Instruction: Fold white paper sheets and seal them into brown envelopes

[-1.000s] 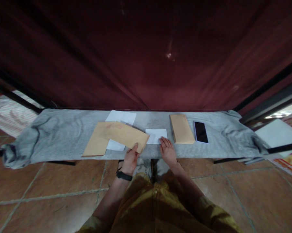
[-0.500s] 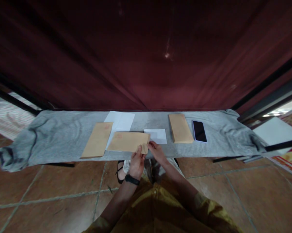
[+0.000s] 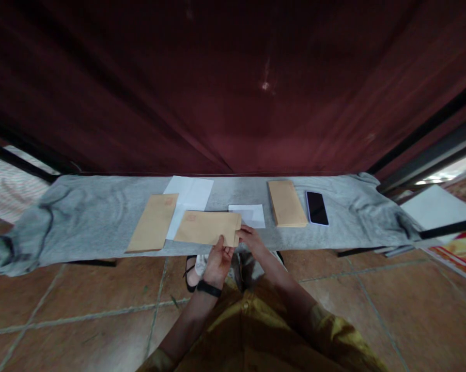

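Observation:
A brown paper envelope (image 3: 204, 226) with small red print lies sideways in front of me, its flap end toward the right. My left hand (image 3: 219, 261) pinches its lower edge, thumb on top and fingers beneath. At the right end, the fingers of my right hand (image 3: 252, 242) are closed on the envelope's flap. Just beyond that end rests a small folded white paper (image 3: 252, 214). Partly under the envelope is a larger white sheet (image 3: 190, 191). Another brown envelope, or a pile of them (image 3: 151, 222), lies slanted to the left.
A stack of brown envelopes (image 3: 287, 204) lies to the right, with a smartphone (image 3: 317, 208) beside it. Grey cloth (image 3: 97, 217) covers the narrow bench. A dark red curtain (image 3: 233, 103) hangs behind, between black metal bars (image 3: 430, 129).
The held envelope has shifted very slightly to the right, both hands still on it. The whole view has moved a little; the other papers lie as before.

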{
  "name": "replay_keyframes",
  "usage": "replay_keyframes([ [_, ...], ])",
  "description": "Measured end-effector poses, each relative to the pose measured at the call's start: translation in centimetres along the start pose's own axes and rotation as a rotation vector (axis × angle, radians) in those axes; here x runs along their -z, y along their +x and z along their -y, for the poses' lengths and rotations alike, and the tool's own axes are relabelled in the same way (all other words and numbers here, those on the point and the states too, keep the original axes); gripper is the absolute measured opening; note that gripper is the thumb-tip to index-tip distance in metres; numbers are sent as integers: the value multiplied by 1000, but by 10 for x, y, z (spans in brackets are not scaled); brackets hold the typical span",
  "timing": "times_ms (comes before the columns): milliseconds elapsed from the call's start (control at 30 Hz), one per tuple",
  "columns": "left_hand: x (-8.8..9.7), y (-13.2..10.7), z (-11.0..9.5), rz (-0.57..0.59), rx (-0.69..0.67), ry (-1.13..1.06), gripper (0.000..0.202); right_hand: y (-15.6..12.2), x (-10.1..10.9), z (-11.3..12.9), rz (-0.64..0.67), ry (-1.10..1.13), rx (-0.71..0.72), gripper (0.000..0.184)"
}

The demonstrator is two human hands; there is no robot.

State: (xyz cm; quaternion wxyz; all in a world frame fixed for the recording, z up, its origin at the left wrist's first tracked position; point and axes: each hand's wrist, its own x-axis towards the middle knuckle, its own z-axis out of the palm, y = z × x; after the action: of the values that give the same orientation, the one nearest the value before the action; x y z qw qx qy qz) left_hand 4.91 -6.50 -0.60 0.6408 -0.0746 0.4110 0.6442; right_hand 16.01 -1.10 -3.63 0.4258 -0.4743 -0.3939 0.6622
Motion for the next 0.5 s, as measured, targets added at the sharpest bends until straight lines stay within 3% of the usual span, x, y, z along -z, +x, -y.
replay_keyframes([
  [300, 4, -1, 3, -31, 37, 144, 9, -1, 2, 2, 67, 41, -69, 34],
  [500, 12, -4, 0, -13, 70, 251, 11, 6, 5, -7, 36, -91, 39, 24],
])
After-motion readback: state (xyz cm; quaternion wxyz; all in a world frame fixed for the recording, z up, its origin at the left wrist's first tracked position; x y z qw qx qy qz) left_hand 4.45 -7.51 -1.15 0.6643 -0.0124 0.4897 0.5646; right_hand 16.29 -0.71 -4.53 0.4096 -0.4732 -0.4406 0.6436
